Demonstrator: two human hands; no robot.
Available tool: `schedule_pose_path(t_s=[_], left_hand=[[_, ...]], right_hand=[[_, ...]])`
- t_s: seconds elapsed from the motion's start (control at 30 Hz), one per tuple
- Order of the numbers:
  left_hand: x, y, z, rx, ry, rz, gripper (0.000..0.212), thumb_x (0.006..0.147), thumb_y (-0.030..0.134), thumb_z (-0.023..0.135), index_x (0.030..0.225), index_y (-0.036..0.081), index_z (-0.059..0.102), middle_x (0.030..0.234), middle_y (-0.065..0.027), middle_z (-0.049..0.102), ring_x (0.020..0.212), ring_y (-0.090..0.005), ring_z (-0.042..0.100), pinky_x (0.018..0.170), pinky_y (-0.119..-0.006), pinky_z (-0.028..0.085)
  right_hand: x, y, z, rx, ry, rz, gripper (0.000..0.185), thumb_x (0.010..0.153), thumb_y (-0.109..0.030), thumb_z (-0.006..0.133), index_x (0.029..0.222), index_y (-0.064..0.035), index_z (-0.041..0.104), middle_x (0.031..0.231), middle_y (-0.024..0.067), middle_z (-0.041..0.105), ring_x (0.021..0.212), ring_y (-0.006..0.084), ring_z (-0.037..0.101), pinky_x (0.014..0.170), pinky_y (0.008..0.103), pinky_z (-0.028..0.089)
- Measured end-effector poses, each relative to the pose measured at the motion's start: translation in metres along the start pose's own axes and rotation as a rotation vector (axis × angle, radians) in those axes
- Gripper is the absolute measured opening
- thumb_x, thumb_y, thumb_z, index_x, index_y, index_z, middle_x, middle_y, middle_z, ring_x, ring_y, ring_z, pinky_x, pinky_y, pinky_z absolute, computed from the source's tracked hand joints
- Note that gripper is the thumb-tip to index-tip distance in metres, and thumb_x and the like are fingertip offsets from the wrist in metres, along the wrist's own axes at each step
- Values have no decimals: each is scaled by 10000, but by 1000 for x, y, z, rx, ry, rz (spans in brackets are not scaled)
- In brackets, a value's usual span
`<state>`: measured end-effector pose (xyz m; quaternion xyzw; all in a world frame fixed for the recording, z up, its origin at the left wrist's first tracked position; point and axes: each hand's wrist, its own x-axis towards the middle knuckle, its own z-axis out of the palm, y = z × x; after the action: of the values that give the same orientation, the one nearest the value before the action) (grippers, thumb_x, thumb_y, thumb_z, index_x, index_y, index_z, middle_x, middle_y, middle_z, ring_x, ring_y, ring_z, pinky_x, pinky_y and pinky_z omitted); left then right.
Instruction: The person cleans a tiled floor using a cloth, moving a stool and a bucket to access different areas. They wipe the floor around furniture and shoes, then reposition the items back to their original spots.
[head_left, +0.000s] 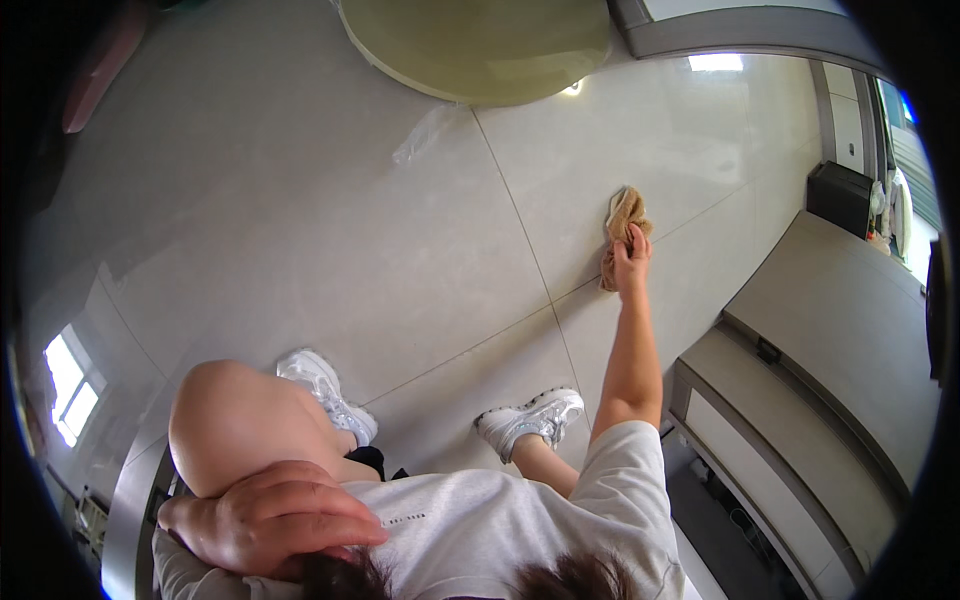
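Observation:
My right hand (634, 261) reaches down at arm's length and grips a brown cloth (626, 214). The bunched cloth rests against the glossy grey tiled floor (420, 277), close to where the tile joints cross. One edge of it looks paler. Bent back near my raised left knee (225, 424), my left hand (289, 514) is close to my chest. Its fingers are stretched out and I see nothing in it, though the palm is hidden. My white sneakers, the left (330, 394) and the right (532, 420), stand apart on the tiles.
A large round pale-green object (480, 49) stands ahead, with a clear plastic scrap (424, 135) beside it. Grey steps or cabinet ledges (832, 285) run along my right. A black box (838, 196) sits at their far end. Something pink (105, 67) shows at upper left.

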<state>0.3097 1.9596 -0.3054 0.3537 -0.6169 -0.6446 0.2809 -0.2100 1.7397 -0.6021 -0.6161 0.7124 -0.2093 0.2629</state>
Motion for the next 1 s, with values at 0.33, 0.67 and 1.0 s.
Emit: schedule_pose_path(t_s=[0.33,0.67,1.0], left_hand=[[14,-11,-16,-107,-61,13,353,796,98,728,1138,28,672,1058,-92,672,890,-227,654,778,-356,525],[-3,-27,-26,-224,-82,109,351,848,136,653,1174,7,661,1104,-106,658,928,-223,662,805,-350,530],[-21,-21,-34,-249,-40,129,359,864,158,668,1196,22,655,1093,-98,657,907,-223,662,800,-351,527]], right_hand=[[-267,-191,194,-258,-533,-467,344,843,-208,639,1183,-261,632,1258,181,549,997,348,590,753,438,533],[-211,-28,66,222,-30,102,361,803,-8,569,1161,-43,604,1152,152,544,978,290,560,877,394,478],[-380,-139,181,-76,-219,144,524,869,-93,576,1365,-98,406,1367,346,251,1188,501,401,1027,508,367]])
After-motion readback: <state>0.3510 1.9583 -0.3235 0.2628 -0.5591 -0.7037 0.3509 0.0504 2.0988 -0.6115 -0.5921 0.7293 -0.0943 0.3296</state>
